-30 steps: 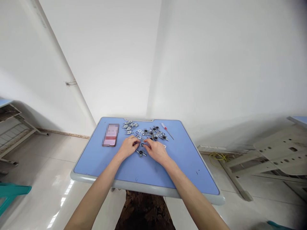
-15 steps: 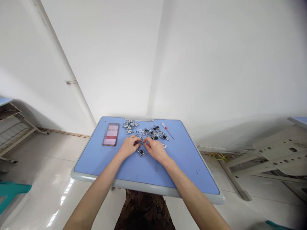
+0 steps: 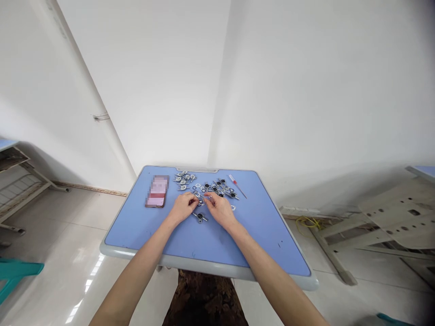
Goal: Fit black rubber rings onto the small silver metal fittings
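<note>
My left hand (image 3: 184, 206) has its fingers pinched on a small dark ring-shaped part (image 3: 200, 203), held just above the blue table (image 3: 224, 246). Close on the other side is my right hand (image 3: 219, 209), its thumb and index finger apart near that ring, with nothing clearly visible between them. Below the fingers lies a metal part with a black round centre (image 3: 200, 217) and thin arms. Beyond the hands are several similar black-centred parts (image 3: 233, 195), loose flat rings and a pale flat plate (image 3: 233, 208). The fingertips partly hide the held ring.
Several silver metal parts (image 3: 183, 181) are heaped at the back of the table. A phone (image 3: 157, 191) lies at the left, and a red-and-clear-handled screwdriver (image 3: 235, 182) at the back right. A white wall (image 3: 272, 90) stands behind. Other desks flank both sides.
My right thumb and index finger have come apart and drawn slightly away from the ring. My left hand stays nearly still, still pinching it.
</note>
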`<state>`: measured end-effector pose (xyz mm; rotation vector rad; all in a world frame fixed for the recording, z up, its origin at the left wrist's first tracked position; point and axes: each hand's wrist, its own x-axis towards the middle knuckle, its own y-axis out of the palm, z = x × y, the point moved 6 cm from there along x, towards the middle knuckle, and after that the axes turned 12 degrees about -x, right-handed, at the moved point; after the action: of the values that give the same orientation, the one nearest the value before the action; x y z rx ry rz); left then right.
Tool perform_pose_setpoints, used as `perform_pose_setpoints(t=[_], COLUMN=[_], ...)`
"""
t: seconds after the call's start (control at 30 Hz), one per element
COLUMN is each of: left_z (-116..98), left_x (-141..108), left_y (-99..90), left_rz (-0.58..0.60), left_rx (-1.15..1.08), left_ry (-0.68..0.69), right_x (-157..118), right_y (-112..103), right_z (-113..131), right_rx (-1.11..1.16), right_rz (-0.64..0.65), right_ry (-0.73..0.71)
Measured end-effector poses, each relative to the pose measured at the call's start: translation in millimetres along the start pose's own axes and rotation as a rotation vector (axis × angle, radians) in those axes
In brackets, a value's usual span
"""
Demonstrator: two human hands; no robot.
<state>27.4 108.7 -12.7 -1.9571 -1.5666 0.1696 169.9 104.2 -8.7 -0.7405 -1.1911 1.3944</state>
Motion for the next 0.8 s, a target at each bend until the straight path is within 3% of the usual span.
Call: perform_pose_setpoints(t=[0.2,0.4,0.53,0.67,0.8], left_z=[8,3,-2,-2,2], left_x=[1,0,1,-2,-5], left_y=[-5.7,-10.8,-7.5,5.0,7.8], left_rz=[-0.086,-0.123,-0.037,0.141,0.13], left_rx=[0.021,-0.027,-0.384,-0.807,-0.964], left_ry=[-0.052,-0.023,-0.005,-0.126,-0.24], right_x=[1,2,3,0,-3], right_y=[7,6,3,5,3], right_z=[2,1,2,9,15], right_rx=[-0.008,0.198,0.432,0.983,1.147], right_rz=[-0.026,-0.068,-0.051,0.104,0.148], right_ry=[0.028,0.006,-0.015,0.009,0.026])
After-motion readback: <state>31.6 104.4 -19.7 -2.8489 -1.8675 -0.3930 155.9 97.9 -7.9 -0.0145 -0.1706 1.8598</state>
